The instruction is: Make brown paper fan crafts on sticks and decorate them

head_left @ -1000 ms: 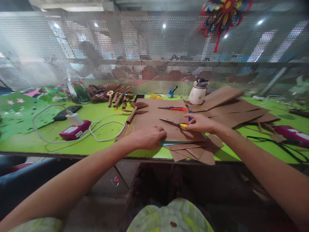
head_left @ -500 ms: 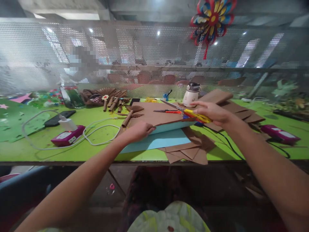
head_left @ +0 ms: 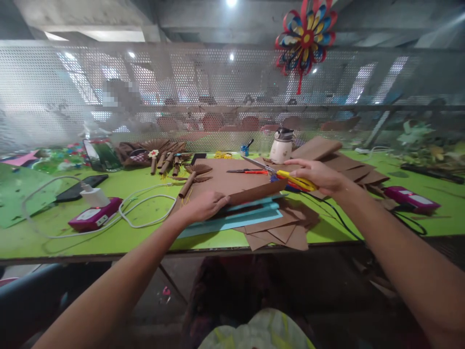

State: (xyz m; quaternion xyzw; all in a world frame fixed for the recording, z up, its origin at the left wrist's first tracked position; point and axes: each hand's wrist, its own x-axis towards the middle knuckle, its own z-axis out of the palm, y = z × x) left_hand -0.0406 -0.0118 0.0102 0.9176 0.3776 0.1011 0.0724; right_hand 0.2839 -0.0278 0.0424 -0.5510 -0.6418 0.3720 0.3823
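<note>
From the head camera we see a green table (head_left: 109, 235) running across the middle of the frame. Our left hand (head_left: 205, 206) is just left of the middle. Its fingers are closed on the near edge of a big brown paper sheet (head_left: 232, 180), and they hold that edge up off the table. Under the lifted edge we see blue paper (head_left: 232, 222) lying flat.

Our right hand (head_left: 321, 175) is right of the middle, at the far right side of the sheet. It is wrapped tight round the handles of the yellow scissors (head_left: 296, 180). The blades point to the upper left.

Some brown scraps (head_left: 286, 235) lie by the near edge of the table, just below the blue paper. Red-handled scissors (head_left: 250, 171) rest on top of the sheet. A white jug (head_left: 281, 146) stands behind them. Brown paper rolls (head_left: 165, 162) lie farther left. A pink box (head_left: 92, 218) sits at the left, well apart from our hands. A bright pinwheel (head_left: 305, 39) hangs at the top of the frame.
</note>
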